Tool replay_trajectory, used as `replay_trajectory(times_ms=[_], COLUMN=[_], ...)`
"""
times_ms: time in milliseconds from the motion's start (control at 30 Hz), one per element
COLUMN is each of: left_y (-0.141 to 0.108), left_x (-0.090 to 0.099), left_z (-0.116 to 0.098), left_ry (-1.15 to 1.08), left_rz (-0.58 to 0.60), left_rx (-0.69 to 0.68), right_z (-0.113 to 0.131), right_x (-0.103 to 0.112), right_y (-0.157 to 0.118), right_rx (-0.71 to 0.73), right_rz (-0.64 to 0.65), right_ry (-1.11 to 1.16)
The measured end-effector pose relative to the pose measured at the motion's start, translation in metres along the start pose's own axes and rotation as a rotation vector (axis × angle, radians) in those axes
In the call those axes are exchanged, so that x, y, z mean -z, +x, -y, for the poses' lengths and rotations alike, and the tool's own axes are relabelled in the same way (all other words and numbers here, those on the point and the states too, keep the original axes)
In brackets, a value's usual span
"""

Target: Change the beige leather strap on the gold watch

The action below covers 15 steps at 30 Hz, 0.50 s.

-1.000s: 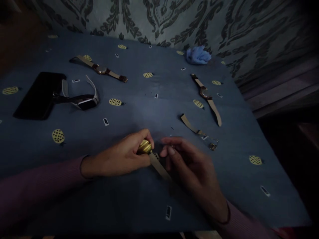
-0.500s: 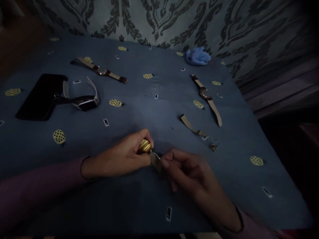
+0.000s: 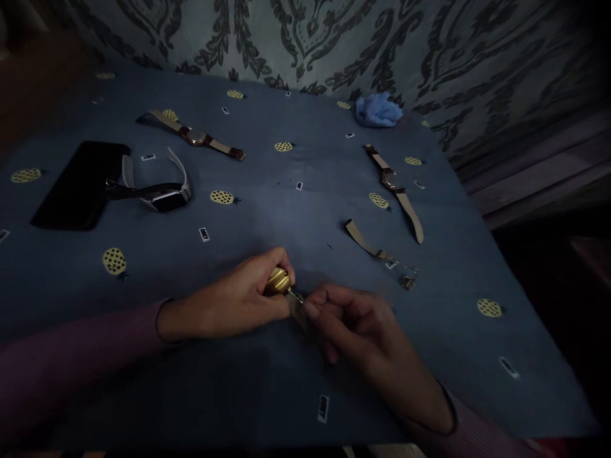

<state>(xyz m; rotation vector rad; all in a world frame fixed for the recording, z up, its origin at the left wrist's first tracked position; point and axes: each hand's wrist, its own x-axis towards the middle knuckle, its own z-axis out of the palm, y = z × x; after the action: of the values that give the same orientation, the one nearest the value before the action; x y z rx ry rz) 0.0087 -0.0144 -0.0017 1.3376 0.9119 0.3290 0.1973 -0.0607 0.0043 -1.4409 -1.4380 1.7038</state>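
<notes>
Swung in beside the strap (image 3: 298, 313) with the right hand (image 3: 365, 327), pinching fingertips together; clamping the gold case (image 3: 277, 281) in the left hand (image 3: 233, 298)!

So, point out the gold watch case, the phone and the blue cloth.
Gold watch case (image 3: 277, 282): head view, shiny metal side.
Phone (image 3: 79, 186): head view, dark middle.
Blue cloth (image 3: 378, 111): head view, crumpled middle.

Passable: across the desk (image 3: 286, 219) at frame centre. Obstructed: upper left by first watch (image 3: 196, 137); left by phone (image 3: 79, 184), smartwatch (image 3: 170, 201); right by second watch (image 3: 392, 180), strap (image 3: 361, 239).
</notes>
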Motion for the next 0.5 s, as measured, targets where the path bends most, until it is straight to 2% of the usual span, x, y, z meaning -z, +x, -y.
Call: replay_trajectory(times_ms=[500], left_y=[0.0002], left_x=[-0.0008], left_z=[0.0021], left_ry=[-0.011], left_rz=[0.009], left_rx=[-0.007], right_z=[0.002], right_x=[-0.004], right_y=[0.0018], right_rx=[0.019], right_rz=[-0.06], right_ry=[-0.03])
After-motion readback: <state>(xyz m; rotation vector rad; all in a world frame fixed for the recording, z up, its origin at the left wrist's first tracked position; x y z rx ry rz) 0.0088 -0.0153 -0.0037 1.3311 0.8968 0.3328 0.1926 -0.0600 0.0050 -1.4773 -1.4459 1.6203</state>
